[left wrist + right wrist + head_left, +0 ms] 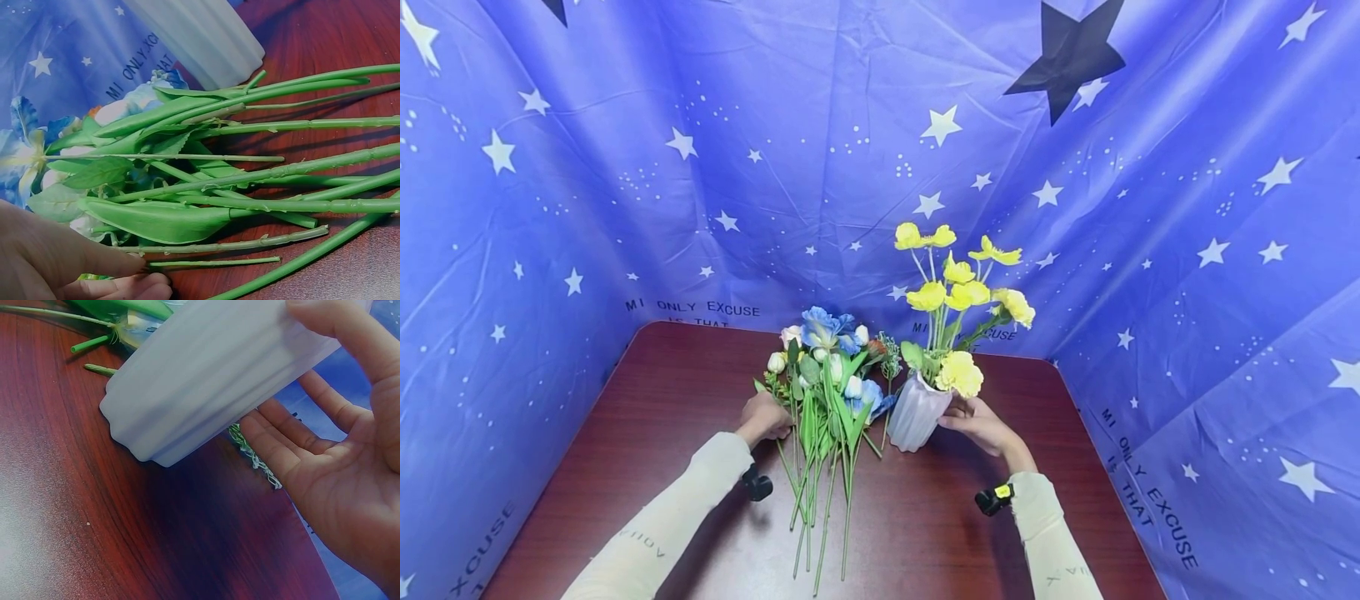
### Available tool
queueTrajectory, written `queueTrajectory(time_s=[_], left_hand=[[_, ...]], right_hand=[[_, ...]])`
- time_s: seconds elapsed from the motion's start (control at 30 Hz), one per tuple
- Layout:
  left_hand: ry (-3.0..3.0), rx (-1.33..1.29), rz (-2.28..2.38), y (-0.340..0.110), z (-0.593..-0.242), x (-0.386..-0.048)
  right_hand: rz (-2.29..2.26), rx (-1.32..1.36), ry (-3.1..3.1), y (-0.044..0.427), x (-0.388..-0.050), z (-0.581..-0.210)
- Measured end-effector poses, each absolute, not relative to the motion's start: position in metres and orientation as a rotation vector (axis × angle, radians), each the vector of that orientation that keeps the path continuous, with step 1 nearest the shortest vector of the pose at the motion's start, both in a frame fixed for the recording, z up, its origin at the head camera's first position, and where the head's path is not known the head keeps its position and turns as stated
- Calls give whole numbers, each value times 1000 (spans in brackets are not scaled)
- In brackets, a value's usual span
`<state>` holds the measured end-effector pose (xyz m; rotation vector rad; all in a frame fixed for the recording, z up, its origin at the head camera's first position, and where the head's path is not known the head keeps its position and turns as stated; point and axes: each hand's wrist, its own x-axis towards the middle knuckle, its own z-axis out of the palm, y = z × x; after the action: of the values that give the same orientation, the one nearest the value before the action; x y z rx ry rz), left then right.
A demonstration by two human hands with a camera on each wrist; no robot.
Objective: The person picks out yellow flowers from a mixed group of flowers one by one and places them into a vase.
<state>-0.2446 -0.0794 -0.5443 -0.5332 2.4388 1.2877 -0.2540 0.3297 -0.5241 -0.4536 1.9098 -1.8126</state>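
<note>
A pale, ribbed vase (917, 412) stands tilted a little to the right, holding several yellow flowers (966, 293). My right hand (981, 427) grips its right side; the right wrist view shows the thumb on the near face of the vase (206, 375) and fingers behind. Left of the vase lies a loose pile of flowers with blue blooms (822, 327), white buds and long green stems (300, 165). At the pile's left edge, my left hand (765, 418) pinches a thin green stem (215, 262) between thumb and fingers. Its flower end is hidden in that wrist view.
The dark red wooden table (685, 400) bears everything. A blue star-print cloth (820, 150) hangs behind and on both sides, close to the table's edges. Several long stems reach toward the table's front. A sprig with small pale blooms (891, 357) lies beside the vase.
</note>
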Motion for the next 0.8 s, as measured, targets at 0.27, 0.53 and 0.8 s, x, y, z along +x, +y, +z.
queueTrajectory(time_s=[0.27,0.53,0.8], left_hand=[[2492,-497,1219,-79,-544,-244],[2429,-497,1307,-87,-543,-244],[2360,-526,1434,-94,-531,-248]], right_hand=[[-1823,-413,1901,330,-253,-525],[-1825,-430,1910,331,-254,-527],[-1819,-472,1905,332,-255,-527]])
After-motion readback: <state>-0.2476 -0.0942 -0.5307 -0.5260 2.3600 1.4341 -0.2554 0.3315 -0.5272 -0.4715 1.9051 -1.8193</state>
